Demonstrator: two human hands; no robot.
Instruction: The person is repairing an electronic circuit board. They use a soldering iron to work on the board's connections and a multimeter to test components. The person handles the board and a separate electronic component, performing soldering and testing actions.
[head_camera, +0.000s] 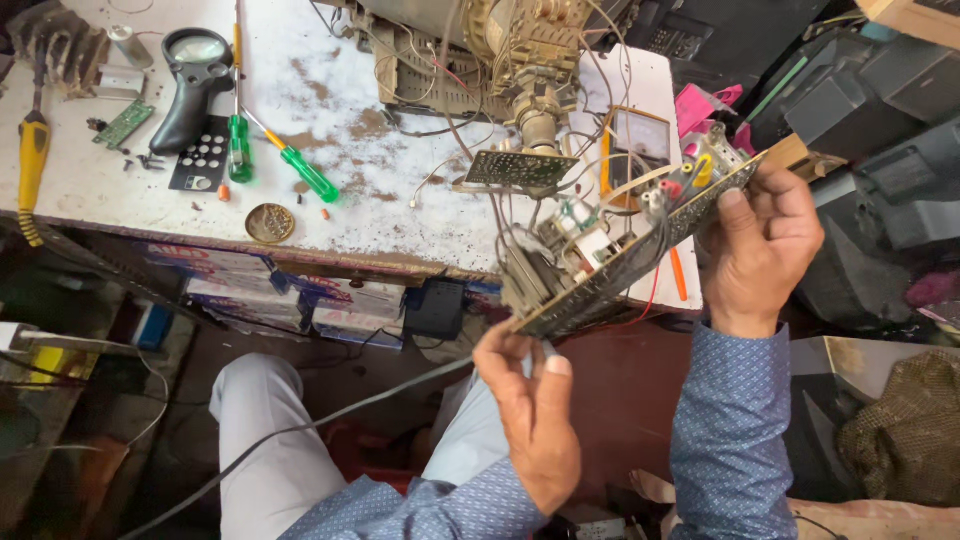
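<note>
I hold a long circuit board tilted on edge above my lap, its parts and wires facing the bench. My left hand pinches the board's lower left end, with a thin black cable trailing down to the left from there. My right hand grips the upper right end, thumb on the board's edge near yellow and red sockets. Wires run from the board up to the neck of a picture tube assembly on the bench, where a small green board hangs.
On the worn white bench lie two green-handled screwdrivers, a black handled magnifier, a yellow-handled tool, a round tin and a meter. Dark set casings are stacked at the right. Boxes sit under the bench.
</note>
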